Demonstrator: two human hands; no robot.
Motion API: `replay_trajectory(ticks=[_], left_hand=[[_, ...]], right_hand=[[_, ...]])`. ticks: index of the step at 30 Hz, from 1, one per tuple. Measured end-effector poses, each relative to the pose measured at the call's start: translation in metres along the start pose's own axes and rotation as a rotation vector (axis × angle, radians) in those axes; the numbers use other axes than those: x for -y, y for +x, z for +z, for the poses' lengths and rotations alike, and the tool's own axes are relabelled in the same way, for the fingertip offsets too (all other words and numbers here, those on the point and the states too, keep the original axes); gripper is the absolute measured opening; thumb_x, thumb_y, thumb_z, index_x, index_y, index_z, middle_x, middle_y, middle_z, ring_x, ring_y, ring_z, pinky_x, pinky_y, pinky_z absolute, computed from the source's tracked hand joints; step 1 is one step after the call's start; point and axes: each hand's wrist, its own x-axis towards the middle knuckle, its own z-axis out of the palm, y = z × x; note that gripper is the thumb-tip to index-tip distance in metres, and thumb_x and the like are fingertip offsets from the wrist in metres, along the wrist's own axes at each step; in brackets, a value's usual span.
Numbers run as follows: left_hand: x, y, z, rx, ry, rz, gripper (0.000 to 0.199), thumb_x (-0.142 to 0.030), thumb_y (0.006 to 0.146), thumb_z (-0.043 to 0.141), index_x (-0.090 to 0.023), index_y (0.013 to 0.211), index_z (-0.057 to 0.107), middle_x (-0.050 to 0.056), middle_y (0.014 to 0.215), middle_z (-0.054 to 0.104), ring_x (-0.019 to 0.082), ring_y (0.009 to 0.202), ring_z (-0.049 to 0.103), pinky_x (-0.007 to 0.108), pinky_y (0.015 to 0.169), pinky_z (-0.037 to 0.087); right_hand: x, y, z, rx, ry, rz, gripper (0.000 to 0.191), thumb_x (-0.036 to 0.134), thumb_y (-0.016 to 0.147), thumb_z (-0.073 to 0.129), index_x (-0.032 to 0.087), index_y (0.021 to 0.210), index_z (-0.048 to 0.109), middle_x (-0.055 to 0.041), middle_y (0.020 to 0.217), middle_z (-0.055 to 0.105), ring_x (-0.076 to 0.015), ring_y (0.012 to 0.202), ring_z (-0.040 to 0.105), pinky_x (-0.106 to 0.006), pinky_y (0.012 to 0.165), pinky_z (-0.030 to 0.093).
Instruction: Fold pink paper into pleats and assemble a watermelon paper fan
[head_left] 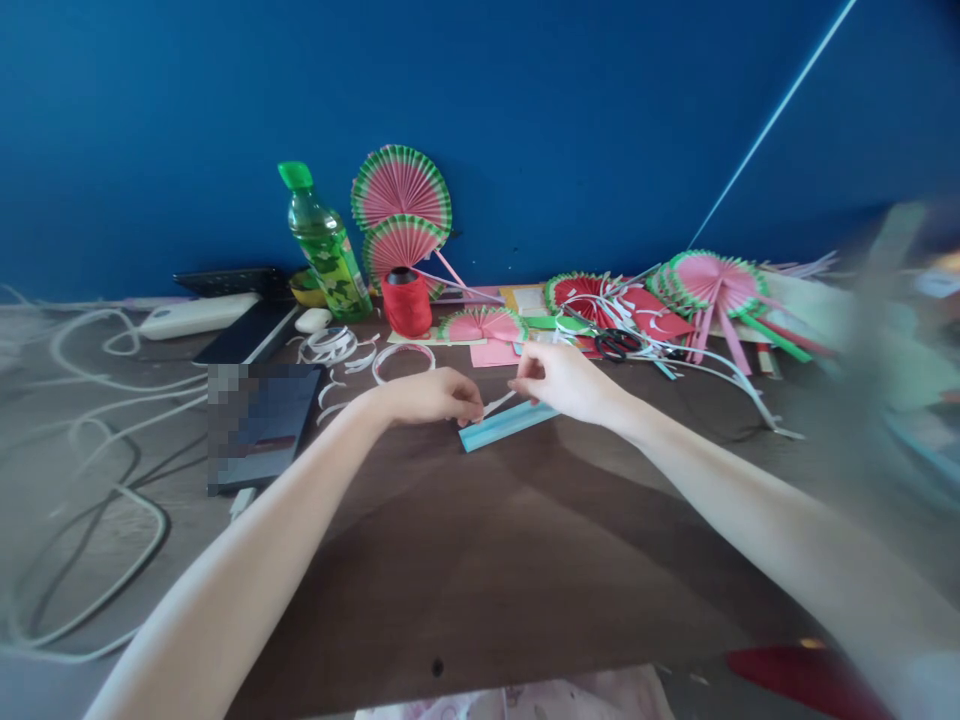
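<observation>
Between my two hands, a thin white strip (499, 403) stretches just above the tabletop. My left hand (444, 393) is closed, its fingertips pinched at the strip's left end. At the other end my right hand (562, 380) is closed too, thumb and forefinger pinched on the strip. Directly beneath lies a narrow light-blue paper strip (506, 428), apparently folded, slanting up to the right; its far end is hidden behind my right hand. Whether the white strip touches the blue paper I cannot tell.
Pink-and-green pleated paper fans (401, 190) lean on the blue wall beside a green bottle (322, 245) and a red thread spool (407, 305). Tape rolls (403, 364) lie left of my hands, with a phone (270, 425) and cables. Black-handled scissors (616, 345) lie right among paper scraps.
</observation>
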Motion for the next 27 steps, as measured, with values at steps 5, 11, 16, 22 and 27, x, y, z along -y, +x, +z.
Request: replay_trajectory(ticks=[5,11,16,22,27], left_hand=[[-0.001,0.000,0.003,0.052,0.097,-0.033,0.017,-0.023,0.068,0.047,-0.016,0.071,0.063,-0.001,0.067,0.062,0.013,0.067,0.055,0.021,0.063,0.039],[-0.002,0.002,0.009,0.029,0.199,-0.096,0.020,-0.024,0.068,0.046,-0.016,0.072,0.065,0.002,0.073,0.066,0.015,0.068,0.056,0.023,0.061,0.038],[-0.007,0.001,0.010,0.001,0.258,-0.145,0.022,-0.029,0.068,0.049,-0.017,0.074,0.066,0.002,0.075,0.067,0.015,0.067,0.055,0.023,0.058,0.036],[-0.010,0.001,0.010,0.013,0.346,-0.184,0.027,-0.037,0.071,0.048,-0.017,0.071,0.065,0.002,0.066,0.063,0.014,0.060,0.051,0.025,0.052,0.031],[-0.012,0.001,0.012,-0.014,0.400,-0.214,0.029,-0.039,0.071,0.047,-0.017,0.073,0.067,0.003,0.067,0.063,0.015,0.058,0.051,0.026,0.052,0.030]], right_hand=[[-0.003,0.001,0.001,0.160,-0.076,0.023,0.015,0.024,0.070,0.063,0.018,0.062,0.052,0.0007,0.066,0.061,-0.0122,0.061,0.055,-0.023,0.056,0.036],[-0.007,0.003,0.005,0.246,-0.090,0.013,0.014,0.024,0.068,0.064,0.019,0.062,0.052,0.0014,0.066,0.060,-0.0119,0.060,0.053,-0.023,0.055,0.036],[-0.010,0.004,0.007,0.251,-0.102,-0.007,0.014,0.025,0.069,0.064,0.018,0.062,0.053,0.0011,0.064,0.060,-0.0118,0.059,0.053,-0.023,0.055,0.036],[-0.009,0.004,0.008,0.256,-0.123,-0.005,0.015,0.027,0.069,0.064,0.019,0.062,0.054,0.0006,0.066,0.061,-0.0121,0.061,0.054,-0.023,0.055,0.036],[-0.008,0.003,0.010,0.240,-0.135,-0.002,0.016,0.026,0.069,0.065,0.018,0.062,0.054,0.0004,0.066,0.060,-0.0117,0.061,0.053,-0.023,0.055,0.036]])
